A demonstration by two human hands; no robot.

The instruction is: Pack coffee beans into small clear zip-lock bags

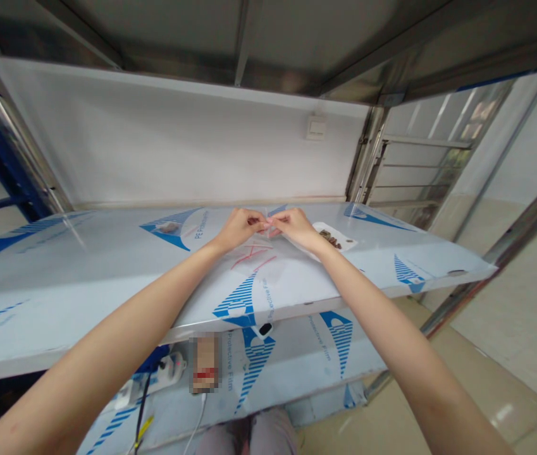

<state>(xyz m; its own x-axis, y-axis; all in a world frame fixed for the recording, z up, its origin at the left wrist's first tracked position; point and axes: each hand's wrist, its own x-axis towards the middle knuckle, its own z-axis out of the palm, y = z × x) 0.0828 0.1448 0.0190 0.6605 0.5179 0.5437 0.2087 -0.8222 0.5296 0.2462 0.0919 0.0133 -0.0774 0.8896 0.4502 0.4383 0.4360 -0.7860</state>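
My left hand (240, 229) and my right hand (294, 229) meet above a steel table (296, 297) covered in blue-printed protective film. Their fingertips pinch the top of a thin, clear plastic bag (253, 249) with red markings, which hangs down onto the tabletop. A white paper plate (339, 237) holding small brown pieces lies just beyond my right hand, partly hidden by it. The bag's exact outline is hard to make out.
A small brown lump (168, 227) lies on the table to the left. A white wall (154, 139) with a switch plate (315, 127) stands behind, under a steel shelf (178, 38). Below sit a film-covered lower shelf (291, 354) and a power strip (154, 379) with a cable.
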